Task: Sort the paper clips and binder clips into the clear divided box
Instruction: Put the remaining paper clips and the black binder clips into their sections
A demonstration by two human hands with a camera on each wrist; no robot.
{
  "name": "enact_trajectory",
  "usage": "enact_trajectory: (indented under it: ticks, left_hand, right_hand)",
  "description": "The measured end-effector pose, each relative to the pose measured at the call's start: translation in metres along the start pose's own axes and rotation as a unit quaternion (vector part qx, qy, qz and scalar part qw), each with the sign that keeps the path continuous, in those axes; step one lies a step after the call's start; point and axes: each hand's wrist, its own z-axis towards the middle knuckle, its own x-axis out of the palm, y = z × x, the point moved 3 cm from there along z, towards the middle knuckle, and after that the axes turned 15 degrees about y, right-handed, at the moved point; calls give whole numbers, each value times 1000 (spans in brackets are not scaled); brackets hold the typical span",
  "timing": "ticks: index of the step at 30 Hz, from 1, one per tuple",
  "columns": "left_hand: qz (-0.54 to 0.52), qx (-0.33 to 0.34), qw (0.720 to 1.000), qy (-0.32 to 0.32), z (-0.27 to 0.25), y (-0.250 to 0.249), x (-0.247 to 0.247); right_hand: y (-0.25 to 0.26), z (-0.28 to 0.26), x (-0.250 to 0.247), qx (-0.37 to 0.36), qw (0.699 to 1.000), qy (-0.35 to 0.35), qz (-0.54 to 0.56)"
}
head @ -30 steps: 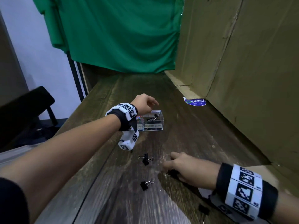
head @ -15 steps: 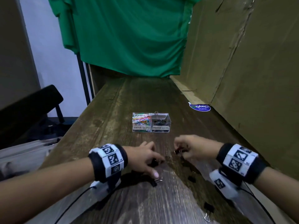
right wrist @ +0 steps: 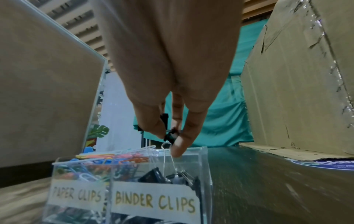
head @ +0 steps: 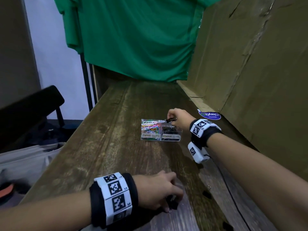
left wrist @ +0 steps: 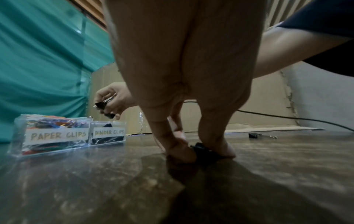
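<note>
Overhead, from the head camera, I see my right hand (head: 179,118) reaching to about one o'clock, hovering over the clear divided box (head: 160,131) at mid-tabletop (head: 116,147). Its fingers are curled round black binder clips (head: 170,120), just above the compartment labelled BINDER CLIPS; the PAPER CLIPS compartment on the left holds coloured paper clips (head: 150,127). My left hand (head: 158,191) is down at six o'clock, fingers curled onto a black binder clip (head: 172,203) lying on the wood. Another loose clip (head: 206,193) lies to its right, near four o'clock.

Next, the left wrist view: thumb and finger pinch the clip (left wrist: 203,149) against the tabletop, with the box (left wrist: 67,134) off at nine o'clock.

Lastly, the right wrist view: my fingertips (right wrist: 178,145) pinch a small bunch of black clips (right wrist: 169,134) directly above the binder-clip compartment (right wrist: 172,181), which already holds several.
</note>
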Motion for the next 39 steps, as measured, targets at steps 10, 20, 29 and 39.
enact_trajectory:
  ticks: [10, 20, 29, 39]
  left_hand:
    - [-54, 49, 997, -39, 3, -1, -11]
    - [20, -41, 998, -34, 0, -8, -7]
    - [-54, -76, 989, -117, -4, -11, -14]
    - [-95, -114, 983, -104, 4, -5, -18]
  right_hand:
    - [-2, -13, -6, 9, 998, 32, -47]
    - [0, -177, 50, -54, 932, 344, -105]
    - [-9, -271, 80, -14, 939, 326, -106]
    - [-5, -290, 85, -113, 949, 274, -109]
